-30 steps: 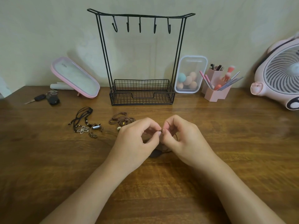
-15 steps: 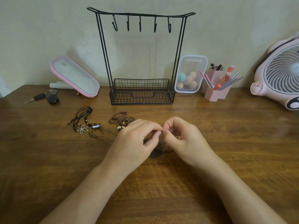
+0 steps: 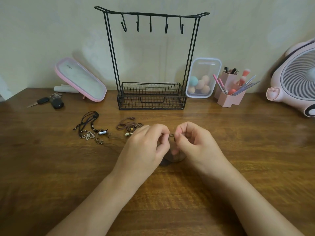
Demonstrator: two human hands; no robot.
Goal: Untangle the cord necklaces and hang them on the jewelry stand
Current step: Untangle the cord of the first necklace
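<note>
Pale cream wall [image 3: 51, 31] behind, glossy dark wooden table [image 3: 51, 167] in front, soft indoor light

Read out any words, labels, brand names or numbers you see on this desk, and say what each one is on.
No text here can be read.
Pink-rimmed panel: a small mark near its upper end, too blurred to read.
Car key: no legible marking.
</note>
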